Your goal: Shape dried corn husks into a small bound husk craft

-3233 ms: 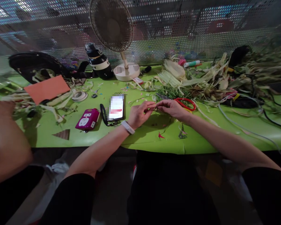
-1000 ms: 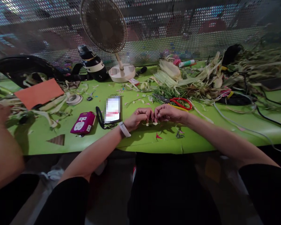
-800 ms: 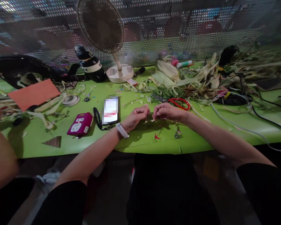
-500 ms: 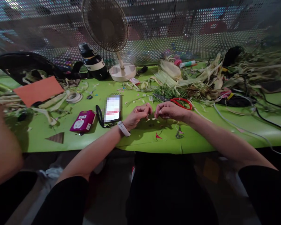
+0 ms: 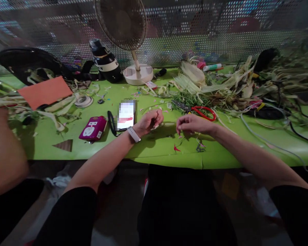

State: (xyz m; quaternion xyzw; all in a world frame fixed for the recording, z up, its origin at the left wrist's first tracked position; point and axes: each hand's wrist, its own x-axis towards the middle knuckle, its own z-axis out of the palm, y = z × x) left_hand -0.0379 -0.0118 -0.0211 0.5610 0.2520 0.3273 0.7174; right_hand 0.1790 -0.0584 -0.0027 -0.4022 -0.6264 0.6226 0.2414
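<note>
Near the front edge of the desk point(image 5: 159, 155), the left hand point(image 5: 148, 122) is pinching a pale scrap point(image 5: 155, 127), which is poking out below, while the right hand point(image 5: 193, 124) is hanging apart, loosely curled, its hold unclear.

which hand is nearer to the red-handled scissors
Right: the right hand is just on the near side of the scissors; the left hand is farther off to their left, beside the phone.
</note>
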